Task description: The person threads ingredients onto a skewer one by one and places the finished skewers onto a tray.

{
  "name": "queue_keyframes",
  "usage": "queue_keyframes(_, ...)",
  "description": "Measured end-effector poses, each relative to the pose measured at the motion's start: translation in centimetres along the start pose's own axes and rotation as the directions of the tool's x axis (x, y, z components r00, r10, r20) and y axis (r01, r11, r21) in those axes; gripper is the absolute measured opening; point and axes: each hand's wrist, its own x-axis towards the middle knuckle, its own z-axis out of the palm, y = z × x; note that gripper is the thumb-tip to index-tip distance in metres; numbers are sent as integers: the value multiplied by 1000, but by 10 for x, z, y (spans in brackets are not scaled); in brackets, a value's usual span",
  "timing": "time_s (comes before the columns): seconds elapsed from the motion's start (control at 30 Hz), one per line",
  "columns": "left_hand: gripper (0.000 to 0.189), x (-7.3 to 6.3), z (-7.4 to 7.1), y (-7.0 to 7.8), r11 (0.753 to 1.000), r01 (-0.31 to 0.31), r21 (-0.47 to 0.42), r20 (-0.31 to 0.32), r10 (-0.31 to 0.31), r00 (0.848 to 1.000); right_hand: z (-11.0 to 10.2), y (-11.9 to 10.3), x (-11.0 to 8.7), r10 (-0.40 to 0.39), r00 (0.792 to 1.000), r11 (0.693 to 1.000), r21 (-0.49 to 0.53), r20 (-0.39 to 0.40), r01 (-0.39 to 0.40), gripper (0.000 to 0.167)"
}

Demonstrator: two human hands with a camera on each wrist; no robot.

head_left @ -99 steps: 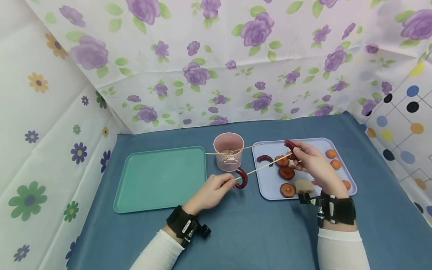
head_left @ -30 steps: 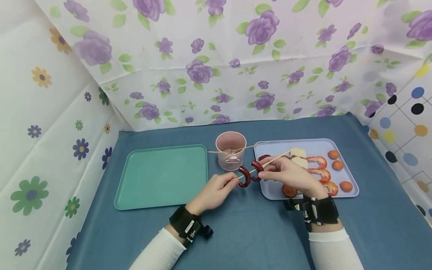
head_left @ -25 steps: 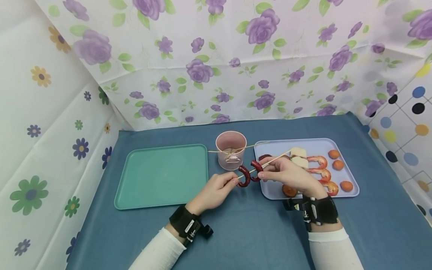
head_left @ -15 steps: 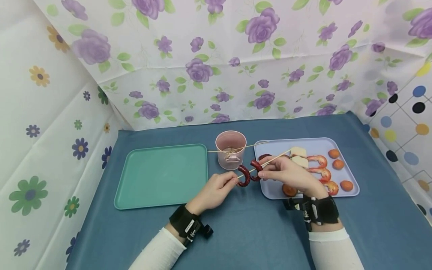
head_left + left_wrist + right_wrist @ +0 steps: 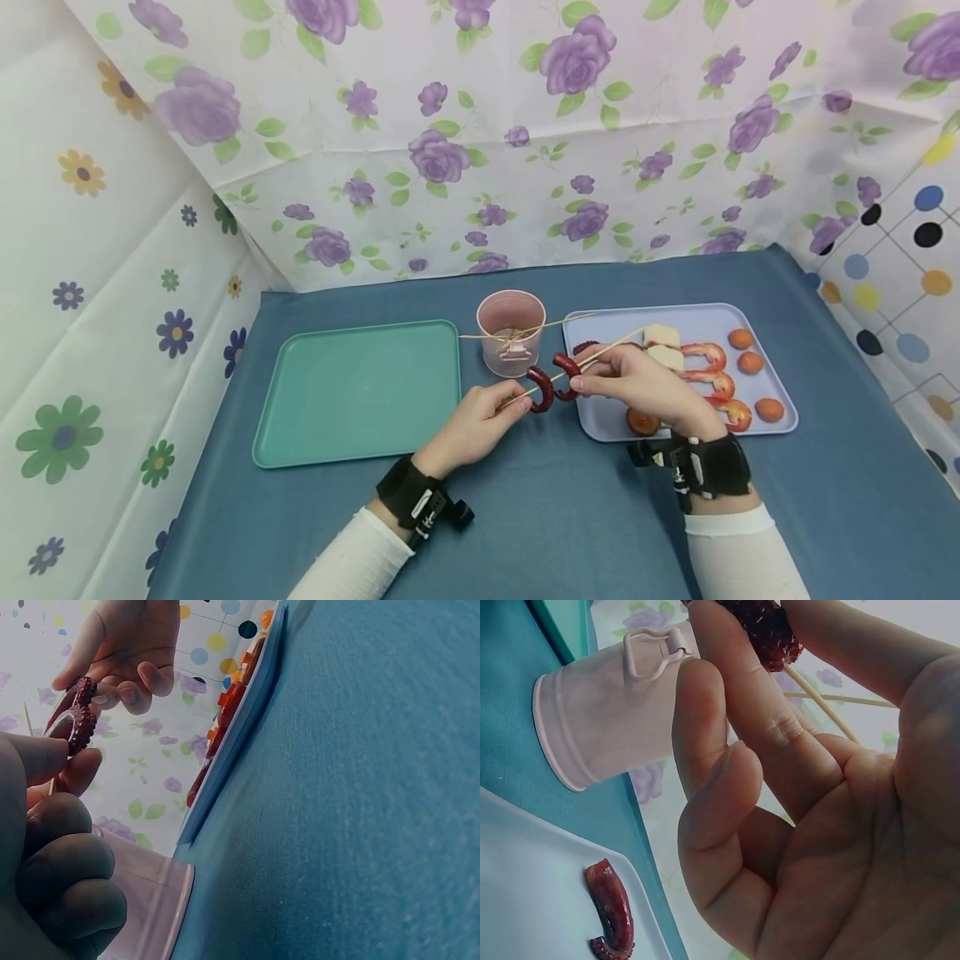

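Note:
My left hand pinches a thin wooden skewer between thumb and forefinger, the other fingers curled in. Two dark red octopus tentacle pieces sit on the skewer. The first tentacle is close to my left fingertips, and the second tentacle is just to its right. My right hand pinches the second one with thumb and forefinger. In the right wrist view that tentacle shows between the fingertips, with the skewer sticking out past it. Both suckered pieces appear side by side in the left wrist view.
Behind the hands stands a pink cup with skewers across it. At left lies a green tray. The pale lavender tray at right holds shrimp, white blocks, mushrooms, orange balls and another tentacle.
My right hand has come left from over the lavender tray, bringing the second tentacle onto the skewer beside the first. Over the last second both hands have barely moved.

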Motion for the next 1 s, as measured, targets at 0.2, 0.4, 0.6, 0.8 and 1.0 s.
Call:
queue_keyframes(0.2, 28, 0, 0, 0, 1000, 11, 3, -1, -11, 1000, 1, -1, -1, -4, 1000, 1000, 19, 17, 3, 39)
queue_keyframes(0.4, 28, -1, 1, 0, 1000, 13, -2, -1, -13, 1000, 0, -2, -1, -5, 999, 1000, 12, 47, 5, 43)
queue_keyframes(0.6, 23, -2, 2, 0, 1000, 5, -12, -11, -6, 1000, 2, -1, -3, -20, 997, 1000, 6, 74, 20, 52)
queue_keyframes(0.8, 20, -2, 3, -2, 1000, -12, -15, -21, 11, 1000, 5, 0, -4, -23, 994, 1000, 11, 109, 22, 68)
queue_keyframes(1.0, 20, -1, 3, -4, 1000, -26, -12, -27, 26, 999, 3, 0, -6, -49, 991, 999, 8, 124, 48, 61)
